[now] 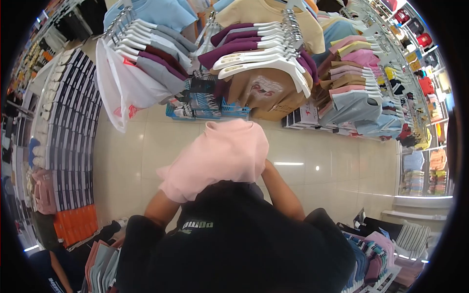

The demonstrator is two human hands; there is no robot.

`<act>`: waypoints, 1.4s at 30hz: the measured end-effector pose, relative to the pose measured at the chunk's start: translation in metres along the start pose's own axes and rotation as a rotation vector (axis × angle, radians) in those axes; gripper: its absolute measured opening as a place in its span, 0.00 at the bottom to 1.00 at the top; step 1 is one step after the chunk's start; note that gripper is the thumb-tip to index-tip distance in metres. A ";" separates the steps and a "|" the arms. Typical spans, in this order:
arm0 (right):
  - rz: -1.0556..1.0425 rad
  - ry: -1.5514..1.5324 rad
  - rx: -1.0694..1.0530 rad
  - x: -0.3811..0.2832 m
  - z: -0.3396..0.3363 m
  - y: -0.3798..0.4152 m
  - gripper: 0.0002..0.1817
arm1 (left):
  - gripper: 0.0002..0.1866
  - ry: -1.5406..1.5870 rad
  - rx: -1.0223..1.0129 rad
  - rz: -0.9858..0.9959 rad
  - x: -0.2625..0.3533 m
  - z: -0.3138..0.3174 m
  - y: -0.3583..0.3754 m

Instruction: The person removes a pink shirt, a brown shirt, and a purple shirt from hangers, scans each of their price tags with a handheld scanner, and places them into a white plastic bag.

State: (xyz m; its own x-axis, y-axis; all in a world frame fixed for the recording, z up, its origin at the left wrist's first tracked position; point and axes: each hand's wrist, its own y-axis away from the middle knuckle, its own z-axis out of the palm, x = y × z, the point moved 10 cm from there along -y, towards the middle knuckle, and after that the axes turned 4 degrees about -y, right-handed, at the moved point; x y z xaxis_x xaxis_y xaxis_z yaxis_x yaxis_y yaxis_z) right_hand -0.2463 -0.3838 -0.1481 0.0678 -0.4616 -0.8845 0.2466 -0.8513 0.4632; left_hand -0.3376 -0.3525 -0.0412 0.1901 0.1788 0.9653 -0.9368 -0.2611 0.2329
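A light pink garment (220,154) is bunched in front of my chest, over the black shirt I wear. Both of my forearms reach up to it from below. The cloth covers my left hand and my right hand, so their fingers are hidden. My left forearm enters at the garment's lower left edge, and the other forearm meets its right side. The neckline of the garment shows at its top.
Racks of hanging shirts (264,49) stand ahead, with a white plastic bag (129,88) at the left rack. Stacked shoe boxes (68,127) line the left side, above orange boxes (75,224). Part of another person's arm (61,273) shows at lower left.
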 end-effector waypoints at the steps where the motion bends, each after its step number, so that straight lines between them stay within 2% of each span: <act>1: 0.001 -0.005 -0.008 -0.002 -0.001 0.001 0.27 | 0.27 0.034 0.026 0.007 -0.003 -0.006 0.002; 7: -0.011 -0.025 -0.057 -0.019 -0.006 0.009 0.27 | 0.27 0.356 0.210 0.089 -0.011 -0.041 0.002; 13: -0.026 -0.032 -0.104 -0.036 -0.012 0.024 0.27 | 0.27 0.405 0.185 0.059 -0.008 -0.020 -0.013; 15: -0.037 -0.049 -0.109 -0.043 -0.018 0.031 0.26 | 0.27 0.293 0.141 -0.017 -0.006 -0.010 -0.010; 19: -0.081 -0.161 -0.112 -0.044 -0.040 0.042 0.26 | 0.27 -0.276 -0.043 -0.260 0.033 0.009 0.009; 21: -0.111 -0.235 -0.117 -0.042 -0.048 0.047 0.26 | 0.30 -0.748 -0.188 -0.250 0.065 0.020 0.011; 22: -0.130 -0.280 -0.126 -0.039 -0.049 0.049 0.26 | 0.30 -0.731 -0.176 -0.244 0.059 0.017 0.011; 24: -0.181 -0.366 -0.143 -0.030 -0.044 0.053 0.26 | 0.30 -0.568 -0.075 -0.196 0.037 -0.002 0.009; 28: -0.301 -0.517 -0.096 -0.012 -0.034 0.051 0.26 | 0.31 0.528 0.331 0.157 -0.013 -0.067 0.023; 30: -0.373 -0.599 -0.045 -0.010 -0.036 0.051 0.26 | 0.31 0.720 0.420 0.286 -0.023 -0.088 0.034; 32: -0.409 -0.729 -0.041 -0.012 -0.043 0.051 0.26 | 0.31 0.810 0.474 0.366 -0.027 -0.101 0.044; 35: -0.433 -1.078 -0.196 -0.024 -0.046 0.050 0.28 | 0.31 0.883 0.540 0.459 -0.032 -0.117 0.054; 42: -0.482 -1.097 -0.144 -0.041 -0.055 0.059 0.28 | 0.33 0.843 0.586 0.435 -0.036 -0.125 0.060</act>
State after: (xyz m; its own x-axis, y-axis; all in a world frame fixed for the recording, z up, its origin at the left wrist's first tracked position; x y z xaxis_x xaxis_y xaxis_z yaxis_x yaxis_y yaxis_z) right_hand -0.1817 -0.4013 -0.0879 -0.9008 -0.1298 -0.4143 0.1307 -0.9911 0.0262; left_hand -0.4376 -0.2559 -0.0764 -0.5890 0.4918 0.6412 -0.5491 -0.8257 0.1290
